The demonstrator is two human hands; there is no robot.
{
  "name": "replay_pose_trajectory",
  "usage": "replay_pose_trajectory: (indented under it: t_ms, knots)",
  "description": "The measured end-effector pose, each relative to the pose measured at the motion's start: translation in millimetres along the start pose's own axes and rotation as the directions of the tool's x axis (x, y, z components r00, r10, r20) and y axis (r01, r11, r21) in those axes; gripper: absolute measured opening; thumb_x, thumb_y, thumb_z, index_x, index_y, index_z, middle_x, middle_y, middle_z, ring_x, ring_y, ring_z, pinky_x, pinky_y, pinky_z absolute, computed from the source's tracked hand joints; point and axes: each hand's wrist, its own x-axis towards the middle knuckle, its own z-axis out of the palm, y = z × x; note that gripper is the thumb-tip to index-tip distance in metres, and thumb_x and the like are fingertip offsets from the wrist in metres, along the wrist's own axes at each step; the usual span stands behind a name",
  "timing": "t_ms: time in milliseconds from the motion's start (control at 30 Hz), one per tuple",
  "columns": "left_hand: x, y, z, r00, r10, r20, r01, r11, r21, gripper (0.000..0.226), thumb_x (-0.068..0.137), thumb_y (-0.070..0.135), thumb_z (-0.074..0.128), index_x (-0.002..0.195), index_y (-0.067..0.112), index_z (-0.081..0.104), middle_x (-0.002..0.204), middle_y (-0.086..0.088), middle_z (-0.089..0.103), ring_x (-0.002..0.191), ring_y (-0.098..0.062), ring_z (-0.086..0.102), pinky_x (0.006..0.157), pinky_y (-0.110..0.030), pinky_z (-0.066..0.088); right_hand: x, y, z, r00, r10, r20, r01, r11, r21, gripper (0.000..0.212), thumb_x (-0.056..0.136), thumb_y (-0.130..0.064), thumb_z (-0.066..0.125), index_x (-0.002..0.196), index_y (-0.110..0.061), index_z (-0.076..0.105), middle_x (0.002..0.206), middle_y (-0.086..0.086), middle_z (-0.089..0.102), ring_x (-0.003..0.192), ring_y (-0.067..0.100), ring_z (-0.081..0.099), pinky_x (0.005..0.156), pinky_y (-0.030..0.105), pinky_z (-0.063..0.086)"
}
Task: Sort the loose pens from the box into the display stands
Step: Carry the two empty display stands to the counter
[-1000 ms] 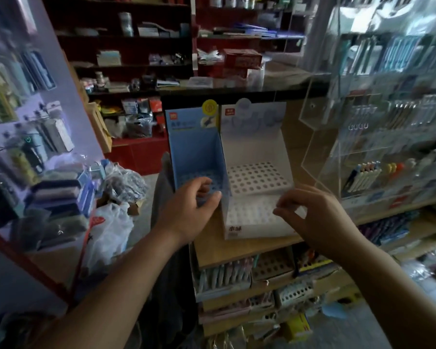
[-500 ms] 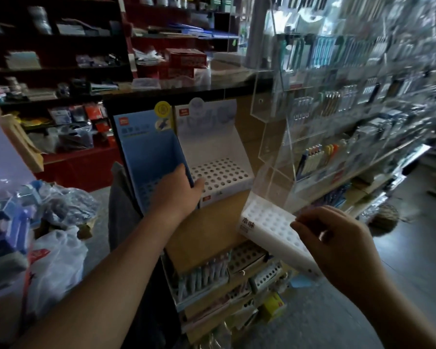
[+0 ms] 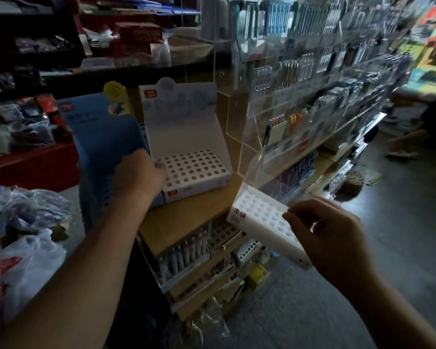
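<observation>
- Here, in the head view, the right hand pinches a white pen tray by its long right edge, thumb and curled fingers clamped on it.
- The tray is held in the air just beside the front right corner of the wooden desk. Its long axis runs from upper left down to lower right, and its holed face is tipped up towards the camera.
- The left hand sits where the blue display stand meets the white display stand. Its fingers are bent over the joint, but I cannot tell which wall they grip.
- Both stands are upright on the desk, side by side and touching, with their backboards away from the person.
- A clear acrylic rack holding pens rises just right of the white stand.
</observation>
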Motion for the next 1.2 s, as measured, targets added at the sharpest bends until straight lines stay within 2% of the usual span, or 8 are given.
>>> replay_pose_trajectory:
  t_ms: [100,300,500,700,833,933,1033,1200]
  knots:
    - [-30,-3,-9,0.997,0.04,-0.072,-0.041,0.999,-0.009,0.023,0.097,0.028,0.057,0.106,0.007,0.061,0.103,-0.016,0.068,0.088,-0.037,0.064,0.063,-0.035,0.044,-10,6,-6,1.0,0.019,-0.011,-0.019,1.0,-0.001,0.009,0.083,-0.012,0.079,0.085,-0.019,0.074,0.078,-0.013,0.065,0.068,0.006,0.06,0.062,0.01,0.043]
    - [-99,1,-26,0.974,0.121,-0.19,-0.12,0.993,0.02,0.021,0.095,0.021,0.056,0.079,0.011,0.048,0.065,0.0,0.048,0.057,-0.024,0.045,0.047,-0.028,0.027,-43,24,-22,0.993,0.112,-0.036,-0.111,0.993,0.035,0.012,0.083,-0.01,0.079,0.083,-0.02,0.072,0.077,-0.012,0.065,0.072,0.007,0.062,0.063,0.007,0.042]
    - [-169,27,-16,0.949,0.253,-0.187,-0.246,0.967,0.062,0.019,0.092,0.021,0.058,0.078,0.013,0.05,0.065,-0.007,0.058,0.055,-0.029,0.051,0.051,-0.033,0.037,-85,46,-47,0.976,0.211,-0.049,-0.208,0.976,0.055,0.012,0.083,-0.01,0.079,0.083,-0.019,0.072,0.076,-0.012,0.066,0.077,0.0,0.061,0.064,0.003,0.039]
    - [-230,83,24,0.914,0.402,-0.053,-0.404,0.914,-0.039,0.018,0.092,0.023,0.06,0.077,0.017,0.051,0.06,-0.002,0.056,0.049,-0.018,0.049,0.044,-0.03,0.039,-146,96,-90,0.92,0.369,-0.131,-0.37,0.929,0.02,0.01,0.082,-0.011,0.079,0.081,-0.018,0.073,0.075,-0.011,0.066,0.077,0.004,0.061,0.063,0.013,0.042]
    - [-259,130,77,0.869,0.487,0.093,-0.477,0.872,-0.107,0.01,0.092,0.022,0.061,0.086,0.015,0.058,0.066,-0.005,0.06,0.054,-0.023,0.054,0.048,-0.035,0.045,-205,135,-124,0.871,0.463,-0.164,-0.479,0.874,-0.079,0.011,0.083,-0.013,0.08,0.083,-0.019,0.071,0.076,-0.011,0.065,0.067,0.005,0.061,0.061,0.033,0.054]
    - [-280,162,132,0.804,0.555,0.211,-0.532,0.831,-0.16,0.009,0.092,0.022,0.06,0.09,0.013,0.059,0.069,-0.006,0.061,0.058,-0.027,0.055,0.051,-0.038,0.047,-254,159,-139,0.823,0.534,-0.194,-0.561,0.817,-0.131,0.01,0.083,-0.013,0.08,0.082,-0.016,0.071,0.076,-0.005,0.065,0.064,0.007,0.06,0.055,0.026,0.049]
    - [-302,188,185,0.75,0.561,0.351,-0.535,0.826,-0.179,0.015,0.095,0.023,0.057,0.083,0.018,0.05,0.065,0.002,0.051,0.058,-0.024,0.051,0.05,-0.033,0.034,-305,181,-143,0.72,0.665,-0.198,-0.693,0.703,-0.162,0.01,0.085,-0.016,0.079,0.082,-0.02,0.069,0.076,-0.007,0.064,0.063,0.007,0.057,0.054,0.025,0.047]
    - [-333,227,258,0.653,0.539,0.531,-0.541,0.824,-0.17,0.027,0.098,0.028,0.054,0.076,0.025,0.039,0.067,0.001,0.052,0.064,-0.029,0.057,0.054,-0.037,0.041,-373,207,-149,0.523,0.832,-0.187,-0.852,0.503,-0.145,0.01,0.088,-0.02,0.076,0.084,-0.024,0.068,0.078,-0.01,0.064,0.068,0.005,0.059,0.058,0.035,0.052]
